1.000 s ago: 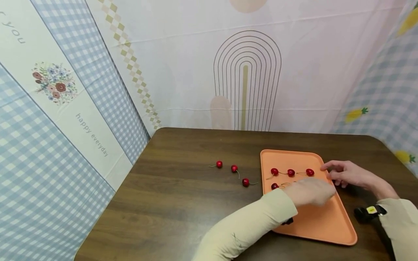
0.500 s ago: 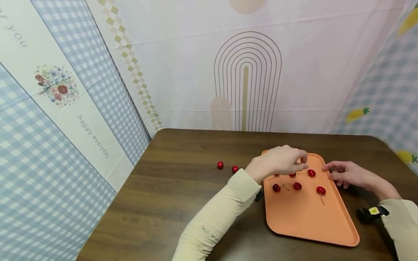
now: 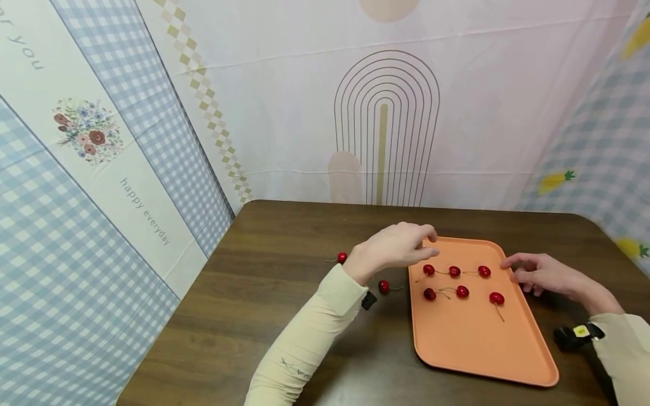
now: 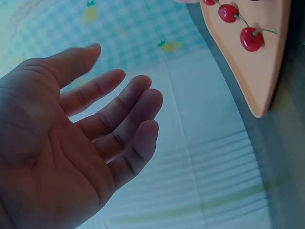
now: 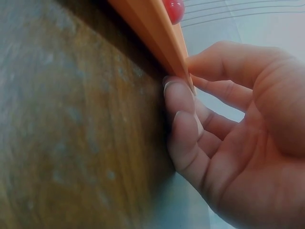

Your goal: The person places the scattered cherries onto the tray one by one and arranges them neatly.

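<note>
My left hand (image 3: 396, 246) hovers over the far left edge of the orange tray (image 3: 487, 349). Nothing is in its palm; the fingers are apart and slightly bent in the left wrist view. At the tray's right side, my right hand (image 3: 550, 275) holds the rim, its thumb on the edge and curled fingertips against the outer wall. Several red cherries with stems lie on the tray in two rows, among them a cherry (image 3: 484, 272) closest to my right hand. On the table, one cherry (image 3: 384, 287) lies left of the tray and another cherry (image 3: 342, 257) farther left, beside my left wrist.
The brown wooden table (image 3: 228, 316) extends left of the tray. Behind it hangs a pale cloth (image 3: 284, 124) with an arch pattern. Checked cloths hang at both sides. A black wrist device (image 3: 579, 332) sits on my right wrist.
My left hand has lifted from the tray's middle and moved left and away, uncovering a cherry on the tray's right part. It now hides one table cherry. My right hand stays at the rim.
</note>
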### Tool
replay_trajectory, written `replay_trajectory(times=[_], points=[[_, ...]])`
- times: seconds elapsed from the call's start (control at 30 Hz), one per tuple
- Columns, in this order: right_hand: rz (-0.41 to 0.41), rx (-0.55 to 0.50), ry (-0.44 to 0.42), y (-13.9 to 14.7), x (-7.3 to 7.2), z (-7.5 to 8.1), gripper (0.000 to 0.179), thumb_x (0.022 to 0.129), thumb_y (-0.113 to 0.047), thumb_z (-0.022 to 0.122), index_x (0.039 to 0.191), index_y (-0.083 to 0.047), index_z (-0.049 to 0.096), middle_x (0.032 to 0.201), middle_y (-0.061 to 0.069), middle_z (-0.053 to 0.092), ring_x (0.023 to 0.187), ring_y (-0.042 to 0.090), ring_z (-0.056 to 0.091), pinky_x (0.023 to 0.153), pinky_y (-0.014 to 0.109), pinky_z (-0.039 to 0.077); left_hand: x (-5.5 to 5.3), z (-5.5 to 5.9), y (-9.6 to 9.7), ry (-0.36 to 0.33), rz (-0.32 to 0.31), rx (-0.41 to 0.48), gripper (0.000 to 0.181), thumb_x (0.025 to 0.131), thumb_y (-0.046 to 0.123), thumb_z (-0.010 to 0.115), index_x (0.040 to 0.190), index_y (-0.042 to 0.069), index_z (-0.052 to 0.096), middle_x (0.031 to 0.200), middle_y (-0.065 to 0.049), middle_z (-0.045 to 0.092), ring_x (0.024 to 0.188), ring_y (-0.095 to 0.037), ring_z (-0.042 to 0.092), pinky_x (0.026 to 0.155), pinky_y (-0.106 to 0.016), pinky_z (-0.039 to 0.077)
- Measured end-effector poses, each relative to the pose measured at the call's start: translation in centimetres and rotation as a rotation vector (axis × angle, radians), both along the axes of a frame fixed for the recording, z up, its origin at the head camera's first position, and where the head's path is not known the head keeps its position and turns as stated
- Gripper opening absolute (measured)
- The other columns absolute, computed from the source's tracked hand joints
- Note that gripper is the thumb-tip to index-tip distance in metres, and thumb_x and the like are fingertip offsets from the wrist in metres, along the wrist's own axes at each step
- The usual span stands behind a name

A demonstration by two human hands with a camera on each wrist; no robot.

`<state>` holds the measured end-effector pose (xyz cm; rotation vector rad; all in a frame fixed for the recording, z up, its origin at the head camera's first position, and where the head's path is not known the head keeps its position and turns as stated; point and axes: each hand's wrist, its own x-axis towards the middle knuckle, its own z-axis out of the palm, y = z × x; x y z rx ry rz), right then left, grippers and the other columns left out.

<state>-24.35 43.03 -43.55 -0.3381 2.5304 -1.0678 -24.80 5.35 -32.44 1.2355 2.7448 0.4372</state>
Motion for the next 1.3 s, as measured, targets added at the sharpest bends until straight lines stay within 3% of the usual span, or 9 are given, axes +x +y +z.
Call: replay_trajectory(times=[0.17,0.33,0.57,0.77,1.3], points=[[-0.005,0.005,0.007,-0.2,0.0,0.1,0.040,0.099,-0.020,0.057,0.130,0.003,0.050,0.080,0.004,0.058,0.065,0.017,0.056,0.057,0.031,0.050,-0.7,-1.5,-2.9,-0.041,0.042,0.101,0.031,0.099,0.036,0.056,0.125,0.019,0.057,0.089,0.008,0.063,0.072,-0.004,0.057,0.064,-0.017,0.045],[-0.002,-0.001,0.002,-0.3,0.2,0.1,0.040,0.099,-0.020,0.057,0.130,0.004,0.050,0.079,0.004,0.059,0.065,0.018,0.057,0.057,0.031,0.050,-1.5,-3.1,-5.1,-0.048,0.099,0.108,0.028,0.099,0.029,0.058,0.124,0.017,0.059,0.089,0.006,0.065,0.071,-0.005,0.057,0.067,-0.019,0.045],[-0.003,-0.009,0.014,-0.3,0.4,0.1,0.038,0.099,-0.020,0.056,0.128,0.004,0.050,0.079,0.003,0.059,0.065,0.018,0.057,0.056,0.030,0.050,-2.7,-4.1,-7.4,-0.050,0.210,0.055,0.025,0.097,0.023,0.060,0.122,0.016,0.061,0.090,0.003,0.065,0.073,-0.009,0.058,0.071,-0.024,0.047],[-0.018,-0.004,0.006,-0.4,0.2,0.1,0.040,0.099,-0.020,0.056,0.131,0.003,0.050,0.080,0.005,0.058,0.065,0.018,0.056,0.057,0.031,0.049,-3.9,-4.7,-8.8,-0.048,0.308,-0.018,0.023,0.097,0.021,0.059,0.119,0.017,0.063,0.105,0.002,0.067,0.087,-0.013,0.058,0.082,-0.029,0.048],[-0.014,-0.007,0.015,-0.4,0.5,0.0,0.039,0.099,-0.020,0.057,0.129,0.003,0.051,0.080,0.004,0.058,0.065,0.017,0.057,0.056,0.031,0.050,-5.5,-6.5,-13.0,-0.207,0.464,-0.071,0.027,0.091,0.021,0.063,0.118,0.018,0.063,0.117,-0.004,0.066,0.098,-0.018,0.059,0.090,-0.039,0.049]])
